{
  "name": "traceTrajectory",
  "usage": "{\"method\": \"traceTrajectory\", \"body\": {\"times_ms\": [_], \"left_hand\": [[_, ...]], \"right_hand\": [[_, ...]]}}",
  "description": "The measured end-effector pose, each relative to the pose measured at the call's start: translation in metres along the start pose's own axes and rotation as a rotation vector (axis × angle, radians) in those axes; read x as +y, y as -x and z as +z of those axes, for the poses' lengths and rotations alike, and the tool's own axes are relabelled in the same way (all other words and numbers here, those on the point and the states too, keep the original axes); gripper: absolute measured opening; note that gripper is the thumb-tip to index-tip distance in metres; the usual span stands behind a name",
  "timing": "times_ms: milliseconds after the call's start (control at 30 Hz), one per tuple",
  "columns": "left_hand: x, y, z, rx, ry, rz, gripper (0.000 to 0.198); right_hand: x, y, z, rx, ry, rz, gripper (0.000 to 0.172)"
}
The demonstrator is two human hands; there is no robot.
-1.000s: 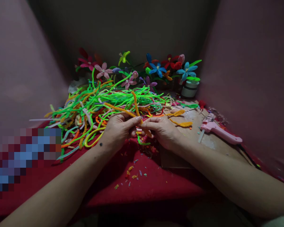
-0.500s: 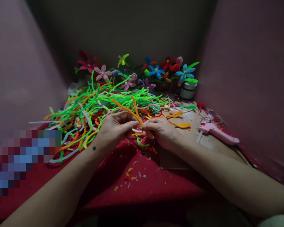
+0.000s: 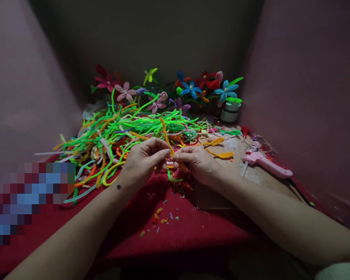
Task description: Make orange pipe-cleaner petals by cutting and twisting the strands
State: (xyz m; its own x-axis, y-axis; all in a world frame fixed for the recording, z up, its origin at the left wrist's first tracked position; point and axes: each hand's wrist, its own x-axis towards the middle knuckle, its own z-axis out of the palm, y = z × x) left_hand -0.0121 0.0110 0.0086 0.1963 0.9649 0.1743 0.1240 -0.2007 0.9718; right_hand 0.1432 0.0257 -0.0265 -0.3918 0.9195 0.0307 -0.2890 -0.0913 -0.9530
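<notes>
My left hand (image 3: 142, 159) and my right hand (image 3: 196, 161) meet over a red cloth (image 3: 186, 225), fingertips pinched together on an orange pipe cleaner (image 3: 165, 134). The orange strand rises from the pinch and leans back over a big heap of pipe cleaners (image 3: 125, 130), mostly neon green with orange, white and pink ones mixed in. Both hands are closed on the strand; the part inside the fingers is hidden.
Finished pipe-cleaner flowers (image 3: 189, 87) stand along the back. A small white jar (image 3: 230, 112) sits at the back right. A pink glue gun (image 3: 265, 162) lies on a cardboard sheet (image 3: 251, 175) to the right, near two orange petal shapes (image 3: 221, 154). Small clippings litter the cloth.
The two orange ends that stood apart above my fingers have come together into one upright strand. My hands stayed close together at the same spot.
</notes>
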Motion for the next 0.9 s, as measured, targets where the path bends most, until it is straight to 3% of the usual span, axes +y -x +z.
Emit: {"method": "traceTrajectory", "body": {"times_ms": [100,200,433,567,633,767,900], "left_hand": [[-0.005,-0.003,-0.001,0.005,0.107,-0.064,0.019],[-0.007,-0.004,-0.001,0.069,0.163,0.000,0.019],[-0.005,0.006,0.008,0.240,-0.074,0.158,0.007],[-0.007,0.008,0.009,0.179,-0.202,0.180,0.009],[-0.007,0.005,0.008,0.116,-0.230,0.113,0.014],[-0.005,0.001,0.006,0.053,-0.077,-0.044,0.020],[-0.006,0.002,0.006,0.083,-0.090,0.041,0.014]], "right_hand": [[-0.001,0.001,0.001,0.006,0.010,-0.005,0.017],[-0.002,0.002,0.003,0.018,0.025,-0.012,0.017],[-0.003,0.003,0.004,0.086,0.006,-0.019,0.016],[-0.003,0.002,0.003,0.104,0.006,-0.032,0.016],[-0.003,0.002,0.003,0.108,0.003,-0.029,0.015],[-0.001,0.003,0.003,0.076,0.011,-0.027,0.016],[0.000,0.003,0.004,0.064,0.018,-0.029,0.017]]}}
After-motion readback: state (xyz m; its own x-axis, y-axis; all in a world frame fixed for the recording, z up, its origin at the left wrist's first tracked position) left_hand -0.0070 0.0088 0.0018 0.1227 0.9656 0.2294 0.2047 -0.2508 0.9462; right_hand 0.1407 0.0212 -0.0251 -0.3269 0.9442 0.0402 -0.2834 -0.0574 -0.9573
